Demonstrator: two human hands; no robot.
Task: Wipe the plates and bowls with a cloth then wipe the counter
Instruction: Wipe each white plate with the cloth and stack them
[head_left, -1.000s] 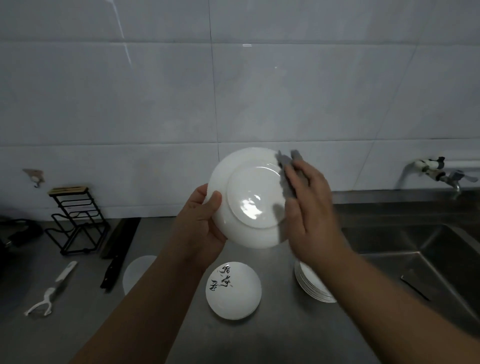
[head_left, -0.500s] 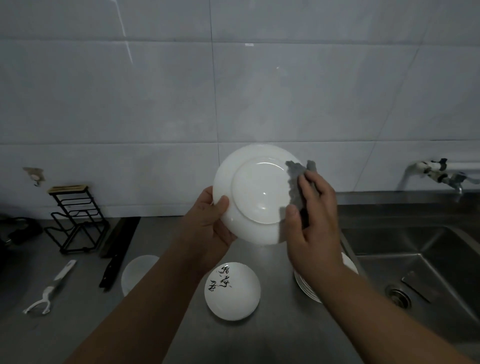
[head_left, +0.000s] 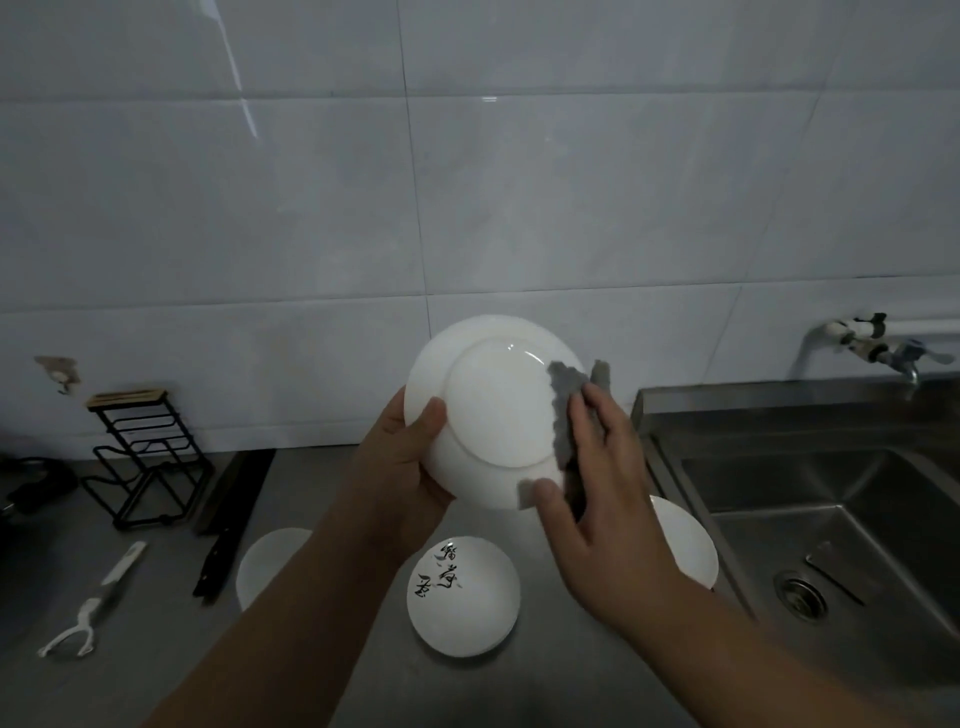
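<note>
My left hand (head_left: 402, 467) holds a white plate (head_left: 493, 405) upright by its left rim, its underside facing me. My right hand (head_left: 597, 467) presses a grey cloth (head_left: 566, 400) against the plate's right edge, with the cloth wrapped over the rim. On the steel counter (head_left: 322, 649) below lie a white dish with black characters (head_left: 465, 597), a plain white bowl (head_left: 270, 564) partly hidden by my left forearm, and a stack of white plates (head_left: 685, 545) behind my right wrist.
A steel sink (head_left: 831, 545) with a drain lies to the right, under a wall tap (head_left: 878, 348). At the left stand a black wire rack (head_left: 145, 457), a dark knife (head_left: 228, 525) and a white peeler (head_left: 93, 608). White tiles back the counter.
The plate has tilted a little and shifted right. My right hand with the cloth slid down along the plate's right rim toward its lower edge.
</note>
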